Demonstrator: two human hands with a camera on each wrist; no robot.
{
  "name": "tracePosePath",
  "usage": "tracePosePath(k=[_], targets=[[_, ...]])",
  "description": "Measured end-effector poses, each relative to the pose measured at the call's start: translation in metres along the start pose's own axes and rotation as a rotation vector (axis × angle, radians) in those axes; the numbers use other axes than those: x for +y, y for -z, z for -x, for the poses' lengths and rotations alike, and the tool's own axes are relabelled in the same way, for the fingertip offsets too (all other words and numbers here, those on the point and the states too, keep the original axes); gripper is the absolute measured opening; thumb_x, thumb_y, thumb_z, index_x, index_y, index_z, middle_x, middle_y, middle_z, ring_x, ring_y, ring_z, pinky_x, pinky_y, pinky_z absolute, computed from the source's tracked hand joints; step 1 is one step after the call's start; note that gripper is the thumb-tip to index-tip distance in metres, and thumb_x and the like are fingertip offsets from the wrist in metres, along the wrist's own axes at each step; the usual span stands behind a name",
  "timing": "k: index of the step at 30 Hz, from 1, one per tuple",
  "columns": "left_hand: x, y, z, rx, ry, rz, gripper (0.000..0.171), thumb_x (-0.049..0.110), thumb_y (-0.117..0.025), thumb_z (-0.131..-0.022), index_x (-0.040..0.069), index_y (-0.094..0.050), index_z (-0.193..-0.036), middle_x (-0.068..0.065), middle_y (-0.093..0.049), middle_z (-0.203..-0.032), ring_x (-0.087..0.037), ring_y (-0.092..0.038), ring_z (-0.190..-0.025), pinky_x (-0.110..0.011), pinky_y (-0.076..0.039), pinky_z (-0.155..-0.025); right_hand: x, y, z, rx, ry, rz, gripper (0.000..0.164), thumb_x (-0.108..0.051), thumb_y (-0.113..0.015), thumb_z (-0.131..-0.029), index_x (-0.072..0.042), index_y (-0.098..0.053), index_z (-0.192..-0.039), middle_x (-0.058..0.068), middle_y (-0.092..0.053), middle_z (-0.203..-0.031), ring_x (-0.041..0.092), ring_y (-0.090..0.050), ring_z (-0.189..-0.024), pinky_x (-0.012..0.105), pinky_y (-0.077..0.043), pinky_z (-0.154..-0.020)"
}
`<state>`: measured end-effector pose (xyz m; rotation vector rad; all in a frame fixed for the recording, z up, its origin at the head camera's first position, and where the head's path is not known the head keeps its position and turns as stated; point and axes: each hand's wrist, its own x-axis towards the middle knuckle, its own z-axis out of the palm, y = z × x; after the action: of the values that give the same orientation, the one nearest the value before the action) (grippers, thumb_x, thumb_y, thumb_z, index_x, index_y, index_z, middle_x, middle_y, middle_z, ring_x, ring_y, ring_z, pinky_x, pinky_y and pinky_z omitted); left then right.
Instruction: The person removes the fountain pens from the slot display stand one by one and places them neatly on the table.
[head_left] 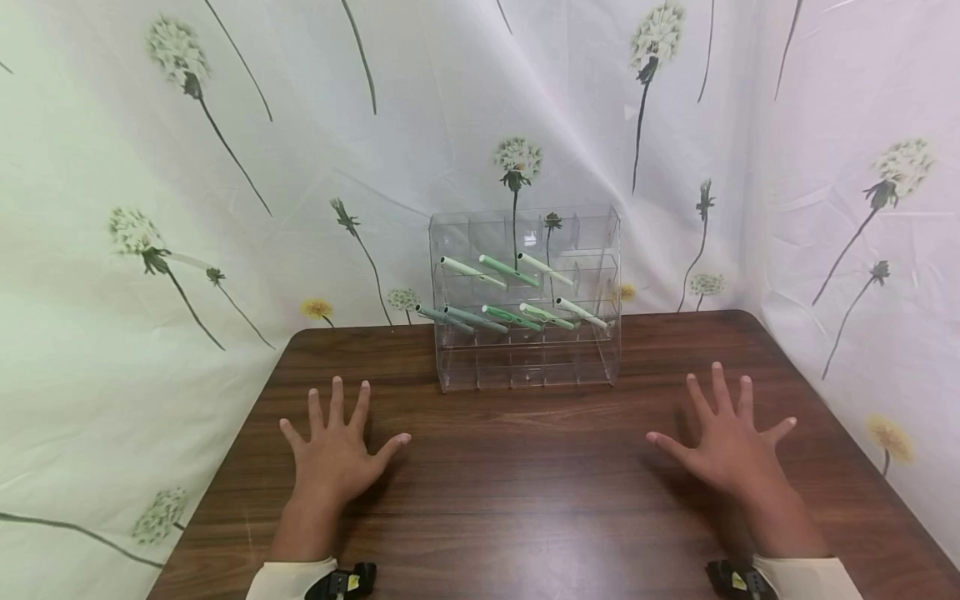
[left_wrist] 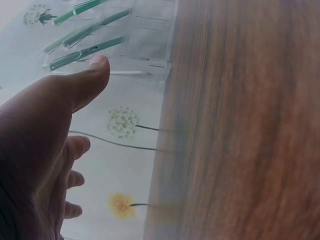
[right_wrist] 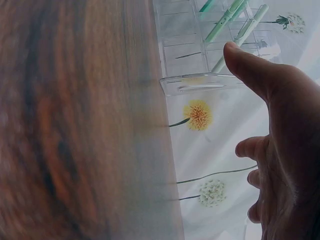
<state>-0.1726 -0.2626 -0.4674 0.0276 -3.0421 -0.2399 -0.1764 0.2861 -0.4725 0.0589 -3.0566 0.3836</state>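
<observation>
My left hand (head_left: 335,454) is spread over the left part of the table, fingers straight and thumb out, holding nothing. On the right side my right hand (head_left: 727,450) is spread the same way, also with nothing in it. Between and beyond them stands a clear tiered pen rack (head_left: 528,379) at the table's back edge. Several pens lie slanted in its two middle tiers: a grey-green pen (head_left: 476,319) at the left, a green pen (head_left: 510,271) above, and a pale pen (head_left: 581,312) at the right. In each wrist view the thumb overlaps the rack's near side.
The brown wood-grain table (head_left: 525,467) has rounded back corners. White cloth (head_left: 420,108) printed with dandelions hangs close behind it and along both sides. The rack's top and bottom tiers hold no pens. A dark strap with a small device (head_left: 341,581) circles each wrist.
</observation>
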Motion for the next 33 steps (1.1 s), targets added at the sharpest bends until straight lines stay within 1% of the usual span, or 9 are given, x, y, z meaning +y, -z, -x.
tracePosePath(k=[10, 20, 26, 33], targets=[[0.001, 0.003, 0.003, 0.018, -0.004, -0.007, 0.114, 0.090, -0.048, -0.096, 0.020, -0.011, -0.178, -0.029, 0.000, -0.182, -0.064, 0.003, -0.164, -0.096, 0.005, -0.115, -0.001, 0.002, -0.001, -0.008, -0.009, 0.007, 0.121, -0.087, -0.058, -0.093, -0.014, -0.010, -0.177, 0.019, 0.025, -0.180, 0.070, 0.015, -0.159, 0.104, 0.013, -0.090], [0.003, 0.003, 0.002, 0.019, -0.010, -0.018, 0.114, 0.092, -0.045, -0.095, 0.021, -0.010, -0.178, -0.027, 0.002, -0.183, -0.063, 0.006, -0.165, -0.095, 0.006, -0.115, -0.001, 0.002, 0.001, 0.003, -0.004, -0.007, 0.120, -0.086, -0.058, -0.094, -0.015, -0.009, -0.177, 0.019, 0.026, -0.180, 0.069, 0.017, -0.158, 0.105, 0.014, -0.089], [0.006, 0.006, -0.002, 0.036, -0.012, -0.014, 0.113, 0.091, -0.046, -0.096, 0.022, -0.009, -0.178, -0.026, 0.003, -0.183, -0.062, 0.007, -0.166, -0.094, 0.009, -0.116, -0.005, 0.009, -0.006, 0.007, 0.006, -0.002, 0.120, -0.087, -0.057, -0.094, -0.015, -0.009, -0.178, 0.019, 0.023, -0.181, 0.068, 0.016, -0.160, 0.105, 0.014, -0.090], [0.013, 0.008, -0.006, 0.027, -0.037, -0.003, 0.114, 0.092, -0.045, -0.095, 0.022, -0.012, -0.178, -0.026, 0.001, -0.183, -0.062, 0.003, -0.166, -0.094, 0.007, -0.116, -0.012, 0.013, -0.013, -0.026, 0.017, 0.002, 0.119, -0.088, -0.055, -0.094, -0.015, -0.011, -0.177, 0.022, 0.020, -0.181, 0.070, 0.011, -0.160, 0.106, 0.009, -0.091]])
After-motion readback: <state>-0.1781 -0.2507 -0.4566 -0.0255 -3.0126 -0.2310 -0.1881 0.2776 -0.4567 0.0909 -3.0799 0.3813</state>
